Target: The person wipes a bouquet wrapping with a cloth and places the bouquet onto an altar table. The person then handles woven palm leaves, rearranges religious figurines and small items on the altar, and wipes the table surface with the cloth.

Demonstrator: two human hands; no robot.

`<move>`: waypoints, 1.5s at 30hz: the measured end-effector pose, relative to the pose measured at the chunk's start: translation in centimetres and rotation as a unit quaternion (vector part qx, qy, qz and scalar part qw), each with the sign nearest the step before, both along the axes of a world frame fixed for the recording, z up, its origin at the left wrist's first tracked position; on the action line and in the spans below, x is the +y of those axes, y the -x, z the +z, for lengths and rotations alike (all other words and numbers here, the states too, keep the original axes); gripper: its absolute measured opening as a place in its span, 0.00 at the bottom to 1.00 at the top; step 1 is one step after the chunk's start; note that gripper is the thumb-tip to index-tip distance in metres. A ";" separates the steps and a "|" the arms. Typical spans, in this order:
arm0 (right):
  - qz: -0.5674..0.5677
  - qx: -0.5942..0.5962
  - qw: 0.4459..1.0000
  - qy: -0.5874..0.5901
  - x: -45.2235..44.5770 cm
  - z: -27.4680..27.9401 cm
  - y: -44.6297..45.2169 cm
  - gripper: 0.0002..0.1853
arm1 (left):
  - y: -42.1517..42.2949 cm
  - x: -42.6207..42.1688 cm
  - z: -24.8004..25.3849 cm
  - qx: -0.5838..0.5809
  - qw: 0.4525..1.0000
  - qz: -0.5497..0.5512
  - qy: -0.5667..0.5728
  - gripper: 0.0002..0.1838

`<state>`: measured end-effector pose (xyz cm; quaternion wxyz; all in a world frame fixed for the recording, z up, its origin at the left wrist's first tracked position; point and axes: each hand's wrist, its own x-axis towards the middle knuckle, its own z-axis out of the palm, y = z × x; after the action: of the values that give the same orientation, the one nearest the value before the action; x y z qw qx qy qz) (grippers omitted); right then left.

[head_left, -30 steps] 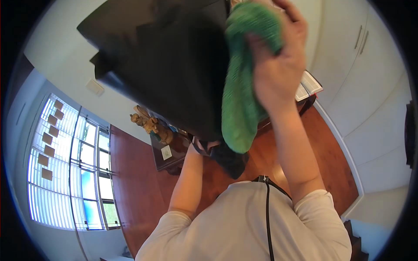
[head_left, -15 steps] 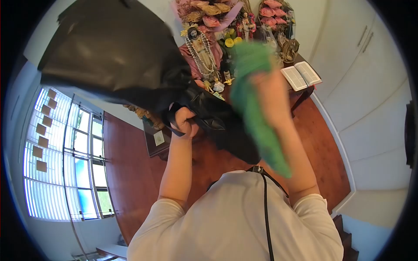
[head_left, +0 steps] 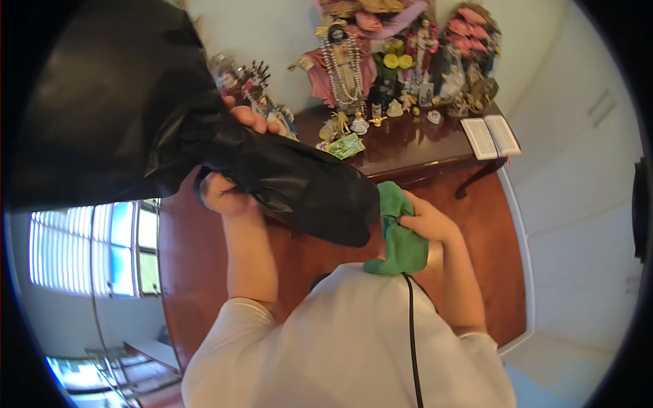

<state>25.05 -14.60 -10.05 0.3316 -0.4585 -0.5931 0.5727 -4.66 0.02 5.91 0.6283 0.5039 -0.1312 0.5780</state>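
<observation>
Across the left of the scene, well above the floor (head_left: 173, 272) and on the near side of the counter (head_left: 388, 149), hangs a black wrapped bundle (head_left: 303, 183). The left hand (head_left: 228, 194) has its grip clasped round the narrow neck, fingers over the far side, thumb on the near. The right hand (head_left: 432, 221) pinches a bunched green cloth (head_left: 407, 248) beside the bundle's slim end; whether cloth and wrap touch is hard to tell.

With the broad end unsupported beyond a single grip, the bundle could twist or tip, since the glossy wrap looks slippery. A swing toward the far side might knock the figurine at the left (head_left: 272, 109) or the beaded statue (head_left: 343, 68). The cloth's lower edge could also catch the black cable (head_left: 413, 340) close beneath it.

The long axis slants from far left to near right: flared end far left, tapered end pointing right and nearward.
</observation>
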 end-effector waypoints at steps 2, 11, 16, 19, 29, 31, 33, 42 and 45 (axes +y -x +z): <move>-0.144 0.011 0.987 0.069 -0.3 -3.5 -0.4 0.34 | 2.9 -0.1 -0.2 -0.007 0.999 0.027 -0.016 0.52; -0.105 0.172 0.964 0.177 3.8 -4.9 3.6 0.23 | 18.0 -7.8 -3.9 0.094 0.913 0.380 0.119 0.55; -0.249 0.187 0.946 0.092 10.9 -4.0 8.0 0.17 | 26.0 -8.8 -6.2 0.062 0.904 0.410 0.103 0.53; -0.351 -0.029 0.934 -0.061 15.9 -3.4 8.6 0.14 | 31.1 -7.8 -7.4 0.057 0.873 0.471 0.111 0.53; -0.265 -0.295 0.864 -0.310 26.3 -2.4 12.8 0.33 | 43.8 -3.4 -9.8 0.025 0.843 0.512 0.160 0.51; -0.236 -0.320 0.871 -0.288 28.2 -2.4 14.5 0.34 | 44.2 -2.8 -9.9 0.020 0.830 0.537 0.151 0.52; -0.184 -0.325 0.881 -0.291 30.3 -1.7 16.0 0.34 | 44.9 -2.6 -10.1 0.028 0.821 0.550 0.153 0.53; -0.179 -0.358 0.872 -0.282 38.6 -5.9 14.5 0.32 | 42.6 -2.7 -7.2 0.056 0.774 0.608 0.167 0.53; -0.166 -0.302 0.905 -0.248 41.2 -8.2 13.4 0.32 | 41.8 -1.8 -5.9 0.060 0.755 0.627 0.183 0.53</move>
<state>11.64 26.64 -18.28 0.3300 -0.6039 -0.7034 0.1781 -46.49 -1.73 0.01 0.2125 0.3822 0.3601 0.8241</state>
